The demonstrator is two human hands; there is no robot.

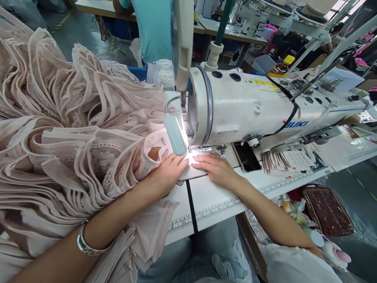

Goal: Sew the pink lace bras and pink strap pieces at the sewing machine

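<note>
Both hands meet under the needle area of a white sewing machine point(235, 106). My left hand point(166, 171) is closed on a pale pink lace-trimmed garment piece point(151, 151), its thumb and fingertips close to the needle. My right hand point(216, 167) lies palm down on the machine bed, fingers stretched towards the same spot and touching the fabric edge there. A small lamp point(176, 135) lights this spot so brightly that the cloth under the fingertips is washed out. The lamp and machine head hide the needle partly.
A large heap of pale pink lace garment pieces point(59, 149) fills the left side. On the table lie a phone point(247, 158), a stack of cut pieces point(287, 162) and a printed ruler strip point(218, 207). Behind, a person in a turquoise top point(154, 31) is near another table.
</note>
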